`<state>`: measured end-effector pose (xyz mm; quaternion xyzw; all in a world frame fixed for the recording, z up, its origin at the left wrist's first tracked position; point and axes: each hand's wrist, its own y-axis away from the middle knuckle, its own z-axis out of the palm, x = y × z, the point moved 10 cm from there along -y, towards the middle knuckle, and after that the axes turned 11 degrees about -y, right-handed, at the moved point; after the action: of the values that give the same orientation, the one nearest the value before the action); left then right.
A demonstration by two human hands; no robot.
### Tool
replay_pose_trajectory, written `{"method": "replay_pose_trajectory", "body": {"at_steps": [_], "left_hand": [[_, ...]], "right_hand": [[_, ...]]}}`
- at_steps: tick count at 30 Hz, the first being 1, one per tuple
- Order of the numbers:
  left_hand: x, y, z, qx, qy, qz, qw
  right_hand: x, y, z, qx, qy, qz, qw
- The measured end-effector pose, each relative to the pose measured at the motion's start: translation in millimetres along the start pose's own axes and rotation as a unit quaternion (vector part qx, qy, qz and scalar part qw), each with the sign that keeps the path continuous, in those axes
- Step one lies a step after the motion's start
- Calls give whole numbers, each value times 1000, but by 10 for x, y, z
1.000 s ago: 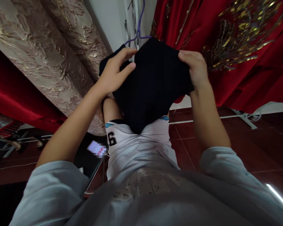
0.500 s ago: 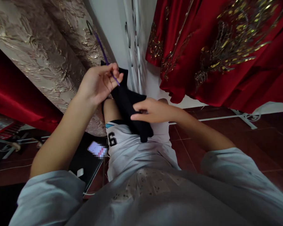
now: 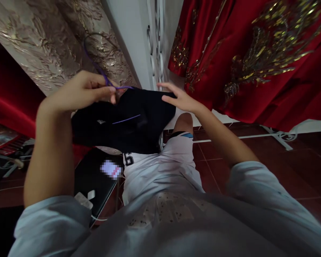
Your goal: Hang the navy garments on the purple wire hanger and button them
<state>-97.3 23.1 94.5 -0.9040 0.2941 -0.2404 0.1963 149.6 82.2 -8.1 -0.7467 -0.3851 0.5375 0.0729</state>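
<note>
Just below the hook of the purple hanger point(image 3: 106, 77), the left hand point(image 3: 81, 89) was nearly closed, thumb and fingers pinching the hanger, with the dark garment point(image 3: 147, 107) spread below and to its right. At the garment's upper right corner the right hand point(image 3: 186, 101) was loosely open, thumb apart from fingers; contact with the cloth could not be told. Patterned fabric point(image 3: 50, 46) crowded behind the left hand, red fabric point(image 3: 273, 96) behind the right forearm, with open room below that forearm over floor tiles point(image 3: 211, 175).
</note>
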Motion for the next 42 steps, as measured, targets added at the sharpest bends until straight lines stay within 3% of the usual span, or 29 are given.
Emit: {"method": "replay_pose_trajectory", "body": {"at_steps": [1, 3, 5, 8, 10, 12, 15, 18, 21, 23, 28, 32, 35, 38, 40, 41, 42], "left_hand": [[-41, -70, 31, 0, 2, -12, 1000], [-138, -181, -60, 95, 6, -32, 995], [-136, -169, -198, 226, -20, -24, 974], [136, -66, -118, 290, -112, 48, 949], [328, -20, 120, 254, -166, 92, 948], [395, -26, 485, 164, -203, 100, 960], [302, -43, 1072, 16, -263, 63, 963], [169, -35, 1464, -78, -318, 27, 944], [21, -35, 1558, -96, -343, -34, 934], [-58, -35, 1528, -81, -346, -67, 932], [-83, 7, 1454, -6, -285, -57, 957], [16, 162, 1540, 52, -191, -40, 979], [156, 305, 1674, 104, -71, -31, 992], [294, 410, 1758, 171, 21, -22, 985], [355, 457, 1761, 216, 60, -22, 974], [378, 473, 1756, 233, 82, -21, 969], [398, 487, 1748, 247, 105, -20, 963]], "right_hand": [[132, -57, -14, 1, -31, 25, 999], [316, -150, -168, 50, -84, 61, 993], [378, -221, -493, 141, -118, 71, 980], [347, -273, -1045, 254, -164, 63, 951], [301, -239, -1325, 299, -187, 47, 935], [254, -151, -1470, 323, -197, 22, 925], [247, -32, -1452, 338, -218, -12, 915], [265, -105, -1318, 343, -244, -31, 907], [210, -320, -1274, 341, -244, -44, 907], [153, -361, -1373, 361, -247, -66, 897], [216, 145, -1678, 447, -220, -90, 863], [484, 622, -1537, 471, -232, -61, 849], [488, 918, -1302, 510, -172, -54, 841], [204, 1376, -962, 624, -23, -78, 777], [72, 1582, -613, 660, 33, -61, 748], [104, 1540, -426, 627, 21, -29, 778], [202, 1367, -193, 538, -17, 18, 843]]}}
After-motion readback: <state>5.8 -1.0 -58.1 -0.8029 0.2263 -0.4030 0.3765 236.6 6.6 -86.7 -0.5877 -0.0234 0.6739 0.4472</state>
